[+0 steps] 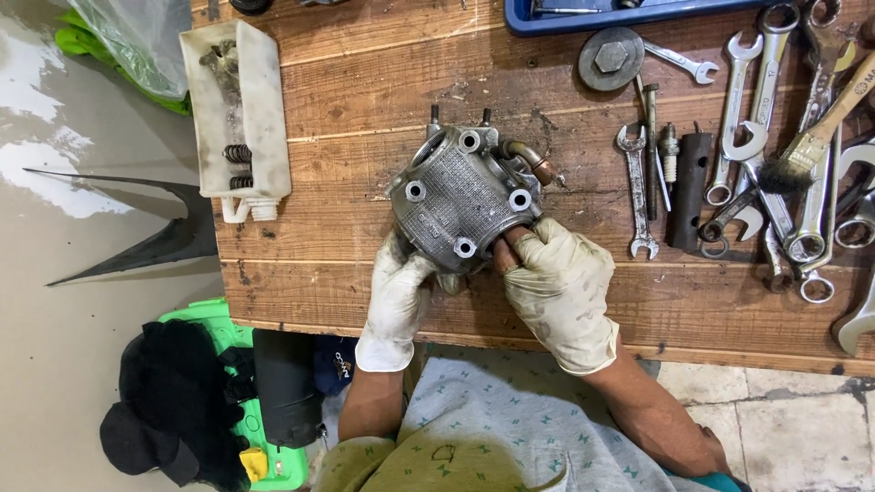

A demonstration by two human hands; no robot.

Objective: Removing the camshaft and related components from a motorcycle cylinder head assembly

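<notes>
Grey metal engine cylinder (pixel 463 193) resting on the wooden counter (pixel 365 82), near its front edge, gripped from both sides by gloved hands. The left hand (pixel 398 296) clasps its lower left side and the right hand (pixel 556 282) its lower right, fingers (pixel 510 246) pressed to the casting. Wrenches (pixel 775 137) lie to the right; a white plastic tray (pixel 239 109) to the left.
</notes>
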